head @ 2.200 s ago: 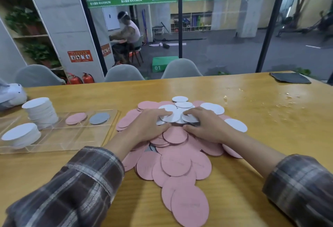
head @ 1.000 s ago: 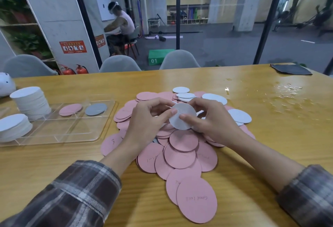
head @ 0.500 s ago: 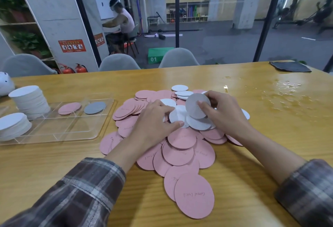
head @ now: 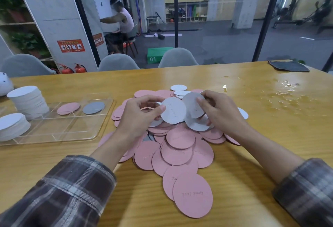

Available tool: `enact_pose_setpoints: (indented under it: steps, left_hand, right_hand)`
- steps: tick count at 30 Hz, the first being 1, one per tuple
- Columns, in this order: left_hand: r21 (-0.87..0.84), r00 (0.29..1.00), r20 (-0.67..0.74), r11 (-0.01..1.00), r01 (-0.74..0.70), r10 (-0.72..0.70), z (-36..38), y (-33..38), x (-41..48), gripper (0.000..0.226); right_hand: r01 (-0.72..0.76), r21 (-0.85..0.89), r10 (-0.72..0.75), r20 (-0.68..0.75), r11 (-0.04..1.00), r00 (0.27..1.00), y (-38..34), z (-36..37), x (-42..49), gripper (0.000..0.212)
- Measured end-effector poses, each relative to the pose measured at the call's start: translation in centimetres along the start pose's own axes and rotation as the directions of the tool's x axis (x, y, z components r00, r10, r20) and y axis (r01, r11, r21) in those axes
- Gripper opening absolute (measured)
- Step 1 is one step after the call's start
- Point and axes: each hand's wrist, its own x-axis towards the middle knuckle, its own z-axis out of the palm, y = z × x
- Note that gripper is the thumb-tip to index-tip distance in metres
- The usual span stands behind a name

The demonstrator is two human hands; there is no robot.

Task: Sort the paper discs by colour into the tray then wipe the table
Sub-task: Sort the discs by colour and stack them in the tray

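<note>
A heap of pink paper discs (head: 180, 147) with a few white ones (head: 178, 88) lies in the middle of the wooden table. Above the heap, my left hand (head: 138, 117) pinches a white disc (head: 173, 110) by its left edge. Just to its right, my right hand (head: 222, 111) pinches a grey-white disc (head: 192, 104), with more pale discs (head: 197, 125) under its fingers. The clear tray (head: 75, 129) at the left holds one pink disc (head: 68, 108), one grey disc (head: 93, 107) and two stacks of white discs (head: 29, 99).
A dark cloth (head: 288, 66) lies at the table's far right corner. Spilled liquid (head: 286, 90) glistens on the right part of the table. Grey chairs (head: 177, 57) stand along the far edge. A white object (head: 5, 83) sits at the far left.
My left hand has lifted off the heap and now pinches a white disc. My right hand still holds its pale disc up beside it.
</note>
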Motion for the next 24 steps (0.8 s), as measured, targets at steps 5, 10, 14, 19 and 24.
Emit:
enact_pose_setpoints:
  steps: [5,10,14,19,24]
  left_hand:
    - [-0.043,0.999,-0.009,0.998,0.038,-0.038,1.0,0.0,-0.4,0.014]
    - [0.008,0.999,-0.035,1.000,0.011,-0.011,1.5,-0.3,-0.4,0.015]
    - [0.006,1.000,-0.003,1.000,0.016,-0.016,1.5,0.0,-0.7,0.015]
    - [0.562,0.990,0.019,0.818,-0.126,0.140,-2.2,-1.0,1.1,0.013]
    - [0.685,0.992,0.088,0.717,-0.127,0.092,-3.7,-1.9,1.3,0.024]
  right_hand:
    - [-0.058,0.138,0.039,0.135,0.989,0.990,-1.2,0.6,-0.6,0.034]
    - [-0.090,0.217,0.030,0.264,0.972,0.964,-1.5,1.2,-1.1,0.023]
    - [-0.022,0.175,-0.026,0.262,0.984,0.965,-1.3,1.6,-1.2,0.014]
    - [-0.041,0.117,0.020,0.176,0.992,0.984,-0.9,1.4,-1.0,0.009]
    - [-0.050,0.102,0.034,0.160,0.994,0.987,-1.0,1.7,-1.0,0.008]
